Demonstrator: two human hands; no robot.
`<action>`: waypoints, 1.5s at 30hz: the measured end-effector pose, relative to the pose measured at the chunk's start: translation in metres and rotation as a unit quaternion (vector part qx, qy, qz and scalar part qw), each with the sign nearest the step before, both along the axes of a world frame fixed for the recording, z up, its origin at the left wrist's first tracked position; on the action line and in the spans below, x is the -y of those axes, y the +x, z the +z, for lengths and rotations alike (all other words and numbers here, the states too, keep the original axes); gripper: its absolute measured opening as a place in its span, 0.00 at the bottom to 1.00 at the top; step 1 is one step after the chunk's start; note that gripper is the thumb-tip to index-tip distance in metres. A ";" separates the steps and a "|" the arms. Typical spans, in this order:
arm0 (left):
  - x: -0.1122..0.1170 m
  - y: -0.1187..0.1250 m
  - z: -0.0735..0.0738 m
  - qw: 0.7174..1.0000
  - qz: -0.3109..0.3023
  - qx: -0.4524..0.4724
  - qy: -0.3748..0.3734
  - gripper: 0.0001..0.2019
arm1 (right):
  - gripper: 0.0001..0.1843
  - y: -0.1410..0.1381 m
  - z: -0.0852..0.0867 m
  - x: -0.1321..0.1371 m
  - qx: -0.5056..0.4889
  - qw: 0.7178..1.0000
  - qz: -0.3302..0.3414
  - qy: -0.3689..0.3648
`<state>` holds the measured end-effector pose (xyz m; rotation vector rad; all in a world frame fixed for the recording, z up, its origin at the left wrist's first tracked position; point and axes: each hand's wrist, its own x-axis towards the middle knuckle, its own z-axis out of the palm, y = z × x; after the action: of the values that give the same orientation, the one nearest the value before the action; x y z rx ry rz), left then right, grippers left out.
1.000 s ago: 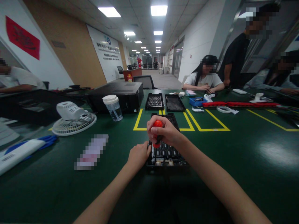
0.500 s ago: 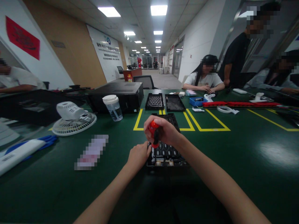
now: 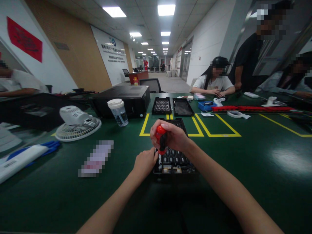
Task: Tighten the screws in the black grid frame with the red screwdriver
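Observation:
In the head view my right hand (image 3: 174, 135) is wrapped round a screwdriver (image 3: 161, 130) with a red and black handle. The screwdriver stands roughly upright over the left side of a black case (image 3: 174, 156) with rows of small cells inside. Its tip is too small to make out. My left hand (image 3: 145, 161) grips the left edge of that case, its fingertips partly hidden beside the screwdriver. Small light parts show at the near end of the case, and my right hand and forearm cover some of the rest.
Beyond the case lie a cell-filled black tray (image 3: 162, 106) and a black lid (image 3: 182, 107). A water cup (image 3: 118, 112), a fan (image 3: 77, 125) and a large black box (image 3: 119, 97) stand to the left. At right are a blue bin (image 3: 206, 105) and a co-worker (image 3: 213, 81).
Both hands, the screwdriver and the case hold nearly the same places. The whole view has shifted very slightly.

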<state>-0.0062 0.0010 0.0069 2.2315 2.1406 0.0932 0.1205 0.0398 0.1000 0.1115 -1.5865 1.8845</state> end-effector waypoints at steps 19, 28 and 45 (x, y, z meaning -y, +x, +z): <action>0.001 0.004 0.007 1.000 0.015 -0.005 -0.017 0.18 | 0.11 0.010 0.000 -0.001 0.030 0.999 -0.002 0.016; 0.001 0.006 0.009 0.999 0.027 -0.010 -0.031 0.19 | 0.10 0.012 0.003 0.004 0.039 0.999 -0.013 0.021; -0.002 0.001 0.000 1.000 0.011 -0.001 -0.009 0.22 | 0.06 0.013 0.006 0.005 0.049 0.989 -0.102 0.097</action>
<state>-0.0048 0.0027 0.0071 2.2006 2.1582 0.0727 0.1336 0.0344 0.1061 -0.0598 -1.7745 1.5995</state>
